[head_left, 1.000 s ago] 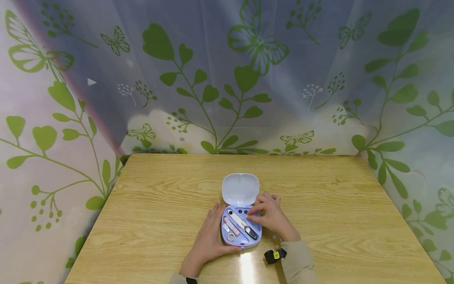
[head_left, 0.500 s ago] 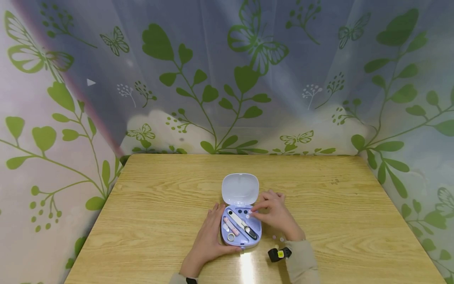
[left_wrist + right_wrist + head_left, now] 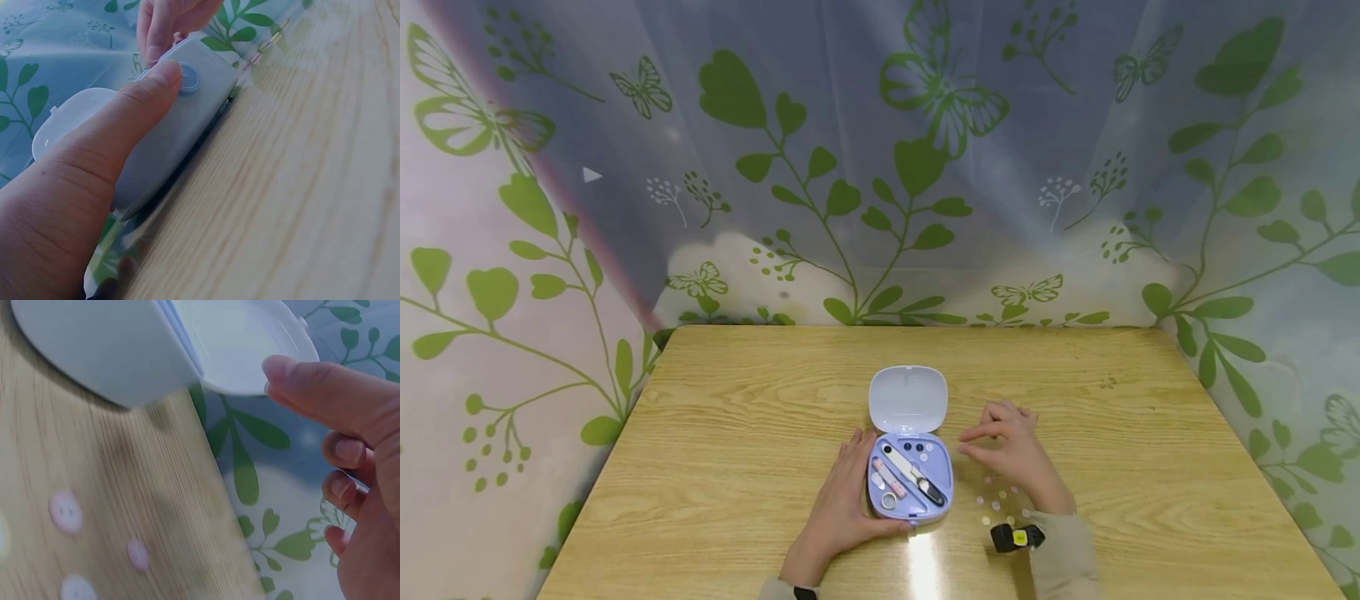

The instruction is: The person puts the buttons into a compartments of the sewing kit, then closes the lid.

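Observation:
My left hand (image 3: pixel 842 500) grips a light purple sewing box (image 3: pixel 938 473) by its left side, the thumb pressing near the round catch (image 3: pixel 189 80) on its front. The white lid (image 3: pixel 908 398) stands open behind. Inside, two dark buttons (image 3: pixel 919 447) and two white buttons (image 3: pixel 929 448) sit in the back right compartment. A long white tool with a black end (image 3: pixel 932 495) lies diagonally. Beside it are a pink stick (image 3: pixel 891 480) and a metal ring (image 3: pixel 889 501). Just right of the box, my right hand (image 3: pixel 1015 454) is raised, index finger and thumb extended, holding nothing visible.
Several small pale pink, white and yellow buttons (image 3: pixel 996 506) lie scattered on the wooden table (image 3: pixel 737 433) right of the box. A black wrist device with a yellow patch (image 3: pixel 1017 537) is on my right wrist. Leaf-printed curtains (image 3: pixel 835 250) surround the table.
My right hand has drawn away from the box to the right, leaving the white buttons in the compartment uncovered. More buttons on the table now show. My left hand stays on the box.

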### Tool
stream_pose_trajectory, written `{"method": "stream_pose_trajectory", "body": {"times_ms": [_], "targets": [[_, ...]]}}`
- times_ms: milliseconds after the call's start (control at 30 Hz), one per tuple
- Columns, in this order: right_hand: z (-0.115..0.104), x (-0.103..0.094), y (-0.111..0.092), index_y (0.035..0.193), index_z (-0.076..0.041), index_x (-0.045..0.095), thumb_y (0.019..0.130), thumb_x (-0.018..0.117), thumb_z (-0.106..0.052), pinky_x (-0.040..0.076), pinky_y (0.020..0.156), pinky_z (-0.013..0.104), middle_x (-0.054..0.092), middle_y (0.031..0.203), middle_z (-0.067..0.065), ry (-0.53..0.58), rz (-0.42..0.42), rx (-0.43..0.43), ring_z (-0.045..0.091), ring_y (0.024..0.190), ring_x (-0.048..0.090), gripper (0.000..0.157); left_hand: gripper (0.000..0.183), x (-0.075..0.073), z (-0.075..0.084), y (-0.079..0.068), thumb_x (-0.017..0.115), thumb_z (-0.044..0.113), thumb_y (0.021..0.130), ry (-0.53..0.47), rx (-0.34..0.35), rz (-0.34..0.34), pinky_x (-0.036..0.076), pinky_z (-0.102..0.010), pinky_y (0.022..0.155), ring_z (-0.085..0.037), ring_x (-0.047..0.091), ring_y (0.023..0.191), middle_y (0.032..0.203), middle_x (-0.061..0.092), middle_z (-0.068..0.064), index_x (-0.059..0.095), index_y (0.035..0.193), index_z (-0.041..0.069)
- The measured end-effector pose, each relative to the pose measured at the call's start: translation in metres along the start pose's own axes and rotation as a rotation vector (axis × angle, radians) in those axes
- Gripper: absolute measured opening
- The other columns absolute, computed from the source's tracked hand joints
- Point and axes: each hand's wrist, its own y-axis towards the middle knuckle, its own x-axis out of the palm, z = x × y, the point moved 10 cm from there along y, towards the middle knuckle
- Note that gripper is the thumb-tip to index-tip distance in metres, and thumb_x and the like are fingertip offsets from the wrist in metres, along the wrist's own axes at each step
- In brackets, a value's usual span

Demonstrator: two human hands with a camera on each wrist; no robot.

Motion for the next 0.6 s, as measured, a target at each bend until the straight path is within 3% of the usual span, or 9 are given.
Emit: {"method": "stream_pose_trajectory", "body": {"times_ms": [267,600], "targets": [[0.008,-0.016,-0.012,0.078,-0.009,0.080,0.066,0.089,-0.001,0.017,0.084,0.043,0.040,0.070,0.005,0.004,0.042,0.015,0.010,0.076,0.034,0.018,0.135,-0.001,0.000,0.000,0.083,0.071,0.059,-0.013,-0.010,-0.008,0.014,-0.044,0.124,-0.029,0.018,0.150,0.161,0.028,-0.013,0.020,0.158,0.005],[0.021,-0.024,-0.031,0.075,-0.010,0.078,0.064,0.088,0.004,0.013,0.072,0.034,0.037,0.067,-0.001,0.027,0.078,0.041,0.013,0.070,0.033,0.021,0.135,0.001,-0.001,0.001,0.084,0.069,0.060,-0.028,-0.026,-0.023,0.011,-0.041,0.125,-0.027,0.016,0.151,0.162,0.025,-0.011,0.018,0.158,0.006]]}}
